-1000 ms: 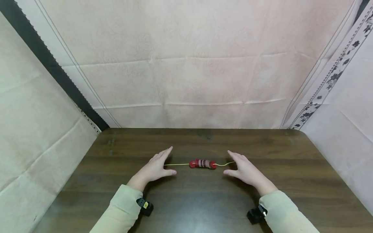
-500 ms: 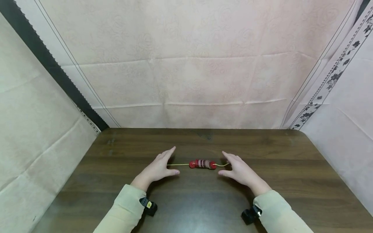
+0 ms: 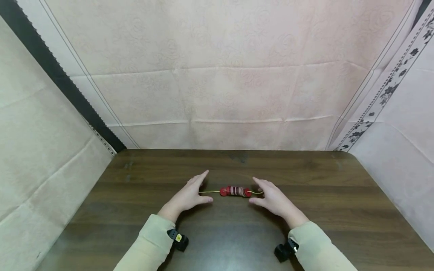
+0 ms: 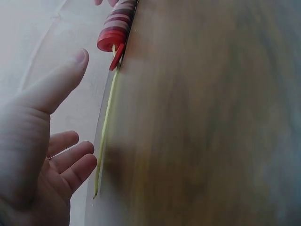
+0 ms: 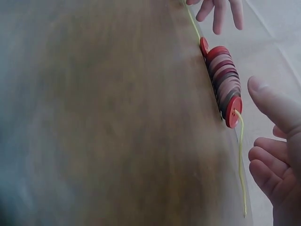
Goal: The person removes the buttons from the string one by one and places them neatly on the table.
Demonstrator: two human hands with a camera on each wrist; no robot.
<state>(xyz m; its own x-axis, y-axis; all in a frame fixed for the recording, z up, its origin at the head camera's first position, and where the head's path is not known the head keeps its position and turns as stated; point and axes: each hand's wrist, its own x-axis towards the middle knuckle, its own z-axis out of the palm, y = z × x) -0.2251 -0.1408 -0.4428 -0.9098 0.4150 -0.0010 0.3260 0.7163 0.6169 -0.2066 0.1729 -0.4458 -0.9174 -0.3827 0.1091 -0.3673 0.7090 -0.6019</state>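
A row of red, pink and dark buttons (image 3: 237,191) is strung on a yellow-green cord (image 3: 210,192) and lies on the table between my hands. In the right wrist view, the stacked buttons (image 5: 225,75) stand on edge, with the cord (image 5: 241,150) coming out of the red end button (image 5: 233,111). One red button (image 4: 116,57) leans apart from the stack at the left end. My left hand (image 3: 187,195) is spread beside the left cord end, thumb apart from the fingers. My right hand (image 3: 274,198) is spread likewise at the right cord end. Neither hand grips anything.
The brown wooden table (image 3: 217,233) has its far edge against a pale cloth backdrop (image 3: 217,94). More cloth hangs at both sides. A black camera is strapped on each wrist, below the pale green sleeves (image 3: 149,241).
Both hands have moved inward toward the buttons, the left one to the right and the right one to the left. The string of buttons has stayed in place.
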